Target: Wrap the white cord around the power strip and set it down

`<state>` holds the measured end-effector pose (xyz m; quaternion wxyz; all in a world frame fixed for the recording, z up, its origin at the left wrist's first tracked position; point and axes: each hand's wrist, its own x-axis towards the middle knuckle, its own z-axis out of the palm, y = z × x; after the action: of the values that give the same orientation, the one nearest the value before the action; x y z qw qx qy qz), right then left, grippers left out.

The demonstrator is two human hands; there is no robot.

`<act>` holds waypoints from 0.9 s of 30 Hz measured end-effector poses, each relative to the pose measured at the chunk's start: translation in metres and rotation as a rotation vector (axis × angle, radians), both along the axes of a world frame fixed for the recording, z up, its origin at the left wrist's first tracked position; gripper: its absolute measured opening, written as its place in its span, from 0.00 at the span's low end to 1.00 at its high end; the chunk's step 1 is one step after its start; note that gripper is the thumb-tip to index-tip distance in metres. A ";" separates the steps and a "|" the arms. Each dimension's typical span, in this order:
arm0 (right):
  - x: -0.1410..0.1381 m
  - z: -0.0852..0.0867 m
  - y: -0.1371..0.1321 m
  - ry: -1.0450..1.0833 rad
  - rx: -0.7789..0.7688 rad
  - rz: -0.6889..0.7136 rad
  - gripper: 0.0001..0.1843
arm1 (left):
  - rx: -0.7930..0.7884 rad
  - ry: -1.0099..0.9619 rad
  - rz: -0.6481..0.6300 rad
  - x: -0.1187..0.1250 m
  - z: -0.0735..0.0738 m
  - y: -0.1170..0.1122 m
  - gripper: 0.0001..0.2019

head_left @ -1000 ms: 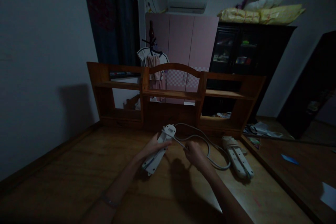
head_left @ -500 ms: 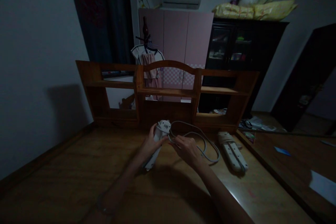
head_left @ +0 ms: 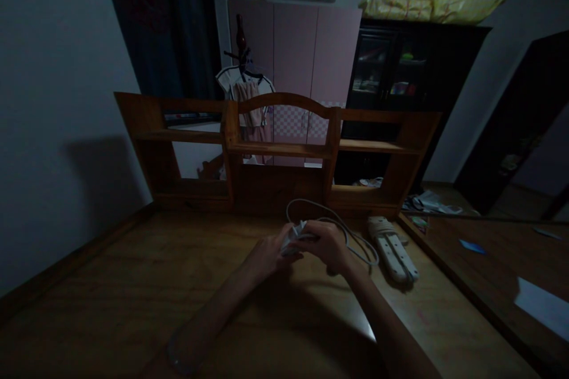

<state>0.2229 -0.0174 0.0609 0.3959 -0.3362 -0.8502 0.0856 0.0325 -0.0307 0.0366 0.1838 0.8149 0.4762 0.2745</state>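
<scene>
My left hand (head_left: 267,254) is closed around a white power strip (head_left: 293,237), which is mostly hidden behind my fingers. My right hand (head_left: 326,246) is closed on the strip's far end where its grey cable (head_left: 338,222) starts. The cable loops up towards the wooden shelf unit and back round to the right. A second white power strip (head_left: 391,249) lies flat on the wooden desk (head_left: 133,284), just right of my right hand.
A low wooden shelf unit (head_left: 275,148) runs along the desk's far edge. Behind it are a pink wardrobe (head_left: 302,53), a dark cabinet (head_left: 400,71) with bedding on top, and hanging clothes. A second table (head_left: 489,260) with papers stands at right.
The power strip was held out lengthwise in my left hand; now both hands have come together over it and it has swung down and right. The cable loop has shifted up.
</scene>
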 end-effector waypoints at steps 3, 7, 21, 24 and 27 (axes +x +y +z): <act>0.010 0.011 -0.005 -0.079 -0.032 -0.033 0.17 | 0.048 0.070 -0.135 0.000 -0.002 -0.001 0.33; 0.020 0.018 -0.008 -0.175 -0.092 -0.084 0.20 | 0.108 0.212 -0.194 -0.002 -0.010 0.000 0.36; 0.018 -0.005 0.016 0.018 -0.358 -0.012 0.26 | 0.425 0.416 -0.406 0.031 -0.023 -0.027 0.22; 0.011 -0.015 0.023 0.041 -0.461 0.032 0.27 | 0.412 0.305 -0.350 0.026 -0.029 -0.024 0.22; 0.004 -0.030 0.033 0.016 -0.504 0.106 0.27 | 0.408 0.222 -0.271 0.018 -0.034 -0.020 0.24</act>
<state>0.2271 0.0152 0.0310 0.3016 -0.3786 -0.8152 0.3180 0.0509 -0.0509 0.0029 -0.0025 0.9165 0.3148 0.2467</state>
